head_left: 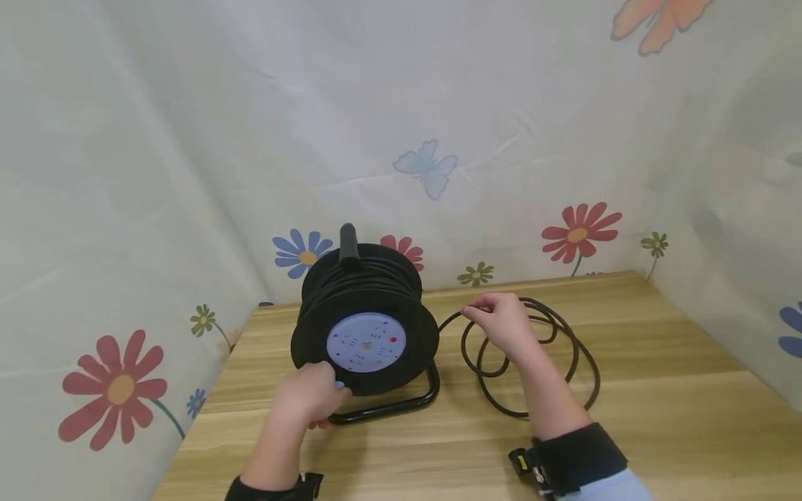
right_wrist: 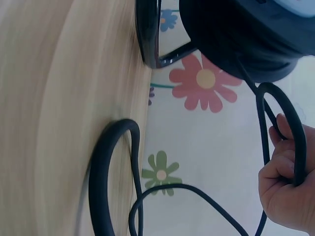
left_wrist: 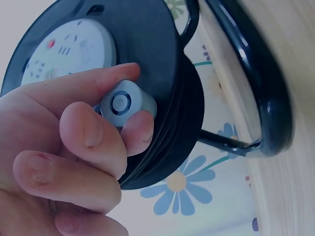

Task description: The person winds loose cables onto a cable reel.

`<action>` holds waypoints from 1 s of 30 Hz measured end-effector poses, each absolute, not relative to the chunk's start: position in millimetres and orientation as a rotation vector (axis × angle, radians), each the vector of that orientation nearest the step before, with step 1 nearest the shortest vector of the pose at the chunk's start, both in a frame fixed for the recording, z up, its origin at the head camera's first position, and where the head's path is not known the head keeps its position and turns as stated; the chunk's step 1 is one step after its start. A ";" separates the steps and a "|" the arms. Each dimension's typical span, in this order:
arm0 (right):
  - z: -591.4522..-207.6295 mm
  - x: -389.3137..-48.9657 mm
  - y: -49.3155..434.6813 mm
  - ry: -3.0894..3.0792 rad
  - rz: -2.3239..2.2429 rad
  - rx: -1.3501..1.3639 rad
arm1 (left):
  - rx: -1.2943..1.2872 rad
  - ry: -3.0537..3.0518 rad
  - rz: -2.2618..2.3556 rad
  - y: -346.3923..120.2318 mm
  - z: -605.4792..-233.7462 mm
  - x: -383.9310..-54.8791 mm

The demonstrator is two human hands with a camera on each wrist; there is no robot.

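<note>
Head view, reel: the black cable reel [head_left: 366,303] stands upright on its tubular stand [head_left: 388,409], on the wooden table [head_left: 658,362], between the two hands and nearer the left.
Head view, left hand: left hand [head_left: 313,393] at the reel's lower left front, fingers bent; grip partly hidden here.
Head view, right hand: right hand [head_left: 501,321] to the right of the reel, apart from it, thumb and fingertips pinching the black cable [head_left: 450,320].
Head view, cable: runs from the reel's right side to the pinch; loose loops lie around and beneath the right hand.
Left wrist view, knob: grey knob [left_wrist: 129,104] on the reel's front, gripped between digits on opposite sides; remaining fingers curled beside it.
Right wrist view, cable: passes from the reel into the curled fingers, one loop arching before the hand.
</note>
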State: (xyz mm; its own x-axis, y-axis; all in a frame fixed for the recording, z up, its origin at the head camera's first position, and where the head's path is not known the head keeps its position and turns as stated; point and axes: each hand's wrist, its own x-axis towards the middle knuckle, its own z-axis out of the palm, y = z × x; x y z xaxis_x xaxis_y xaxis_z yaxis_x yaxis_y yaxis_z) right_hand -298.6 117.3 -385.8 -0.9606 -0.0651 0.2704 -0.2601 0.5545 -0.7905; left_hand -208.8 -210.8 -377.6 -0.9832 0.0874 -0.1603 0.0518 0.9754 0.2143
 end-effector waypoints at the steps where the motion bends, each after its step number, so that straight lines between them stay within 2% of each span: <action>1: -385.9 -298.8 114.5 -2.581 1.366 0.277 | 0.100 2.949 0.317 -212.5 -375.6 -208.5; 12: -389.0 -299.1 87.9 -2.607 1.454 0.242 | 0.042 2.973 0.317 -225.6 -359.8 -203.0; 19: -393.7 -295.9 74.4 -2.624 1.555 0.322 | -0.054 3.011 0.454 -238.0 -350.8 -197.6; 30: -397.7 -293.5 67.1 -2.632 1.583 0.365 | 0.004 3.088 0.457 -251.1 -341.6 -200.2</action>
State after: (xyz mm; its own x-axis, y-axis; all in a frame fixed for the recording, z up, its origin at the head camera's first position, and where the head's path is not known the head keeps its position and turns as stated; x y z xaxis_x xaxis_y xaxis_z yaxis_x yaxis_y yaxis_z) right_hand -293.5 67.1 -397.7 -0.9709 -0.1760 0.1622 -0.2258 0.4487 -0.8647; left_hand -200.2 -251.1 -341.6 -0.9998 0.0055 -0.0191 -0.0002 0.9572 0.2894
